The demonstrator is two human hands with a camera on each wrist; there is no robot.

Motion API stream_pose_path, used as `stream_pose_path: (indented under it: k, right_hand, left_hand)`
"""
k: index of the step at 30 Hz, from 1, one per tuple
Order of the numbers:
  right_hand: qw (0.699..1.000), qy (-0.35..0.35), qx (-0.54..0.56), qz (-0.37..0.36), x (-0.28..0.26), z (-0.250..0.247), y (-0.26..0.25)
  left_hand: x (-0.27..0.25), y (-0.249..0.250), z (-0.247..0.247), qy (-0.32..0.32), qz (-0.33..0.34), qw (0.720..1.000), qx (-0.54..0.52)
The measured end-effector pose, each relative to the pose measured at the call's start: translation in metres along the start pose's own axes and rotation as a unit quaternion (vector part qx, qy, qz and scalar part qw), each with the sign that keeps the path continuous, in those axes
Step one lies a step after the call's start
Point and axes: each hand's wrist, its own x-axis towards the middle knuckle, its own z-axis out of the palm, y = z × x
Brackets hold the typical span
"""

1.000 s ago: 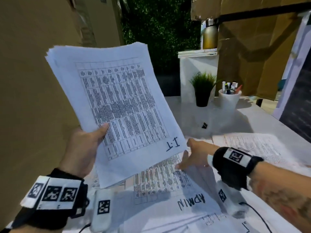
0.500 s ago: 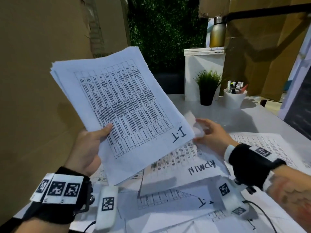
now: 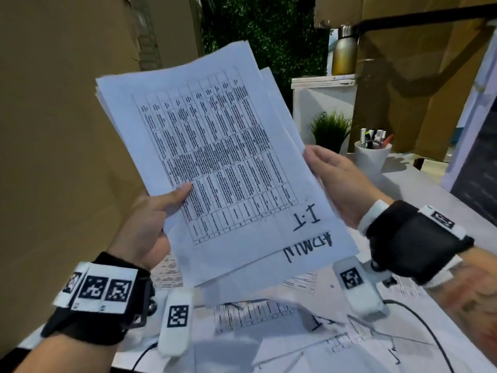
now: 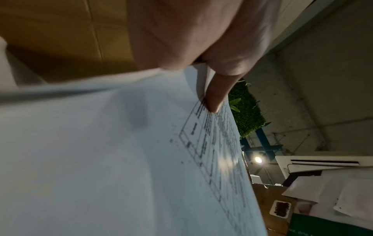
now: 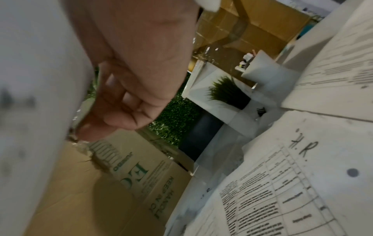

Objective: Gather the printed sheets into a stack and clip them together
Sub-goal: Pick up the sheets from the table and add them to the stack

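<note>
Fingers first: your left hand [image 3: 142,224] has its thumb [image 4: 217,95] pressed flat on the printed table of the top sheet, with the other fingers hidden behind the paper, so it's clamped on the left edge of the stack of sheets [image 3: 228,168]. Your right hand [image 3: 336,181] grips the right edge, fingers curled in behind the pages in the right wrist view. So the stack's up in the air between both hands, tilted, above the table [image 3: 419,189]. Its top page says "I.T" in marker, and the sheet just under it sticks out at the bottom, marked "ADMIN", so the edges aren't squared up. Below it more loose sheets [image 3: 269,316] lie scattered on the table, one marked "H.R" [image 5: 302,153]. Further back near the table's far edge are a small potted plant [image 3: 330,130] and, just beside it, a white cup of pens [image 3: 372,154], then a metal bottle [image 3: 344,52] on a white cabinet.
</note>
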Motion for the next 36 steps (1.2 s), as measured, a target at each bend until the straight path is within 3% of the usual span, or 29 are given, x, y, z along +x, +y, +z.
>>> stream_pose_path:
  k: [2,3,5,7,10,14,19,24,26,29,32,36]
  right_hand:
    - [0.996,0.015,-0.040,0.077,0.005,-0.012,0.013]
    - [0.987,0.020,-0.120,0.102,0.008,-0.019,0.023]
    - [0.933,-0.006,-0.334,0.134,0.012,-0.029,0.039]
    - [0.869,-0.052,-0.468,0.152,0.013,-0.029,0.055]
    - [0.838,-0.098,-0.514,0.155,0.014,-0.011,0.072]
    - [0.804,-0.069,-0.567,0.165,0.017,0.025,0.093]
    - [0.759,-0.096,-0.601,0.229,0.016,0.057,0.103]
    - [0.757,-0.095,-0.595,0.252,0.019,0.058,0.098]
    - [0.773,-0.084,-0.580,0.243,0.019,0.056,0.103]
    - [0.856,0.002,-0.469,0.217,0.017,0.044,0.114]
    - [0.924,0.029,-0.351,0.150,0.011,0.023,0.102]
    - [0.950,0.050,-0.303,0.059,0.015,-0.022,0.039]
  left_hand:
    - [0.002,0.003,-0.003,0.025,0.031,0.999,0.016]
    - [0.003,0.004,-0.006,0.039,0.041,0.998,0.018]
    - [0.004,0.006,-0.011,0.063,0.057,0.996,0.016]
    - [0.007,0.012,-0.016,0.075,0.064,0.995,0.009]
    - [0.009,0.025,-0.017,0.066,0.081,0.995,0.004]
    - [0.012,0.042,-0.010,0.080,0.100,0.992,0.008]
    - [0.014,0.039,-0.011,0.077,0.107,0.991,0.030]
    - [0.015,0.036,-0.014,0.091,0.105,0.990,0.017]
    - [0.016,0.037,-0.014,0.085,0.109,0.990,0.011]
    - [0.013,0.039,-0.014,0.083,0.119,0.989,0.017]
    - [0.010,0.038,-0.018,0.074,0.124,0.989,0.029]
    - [0.010,0.032,-0.023,0.043,0.097,0.993,0.041]
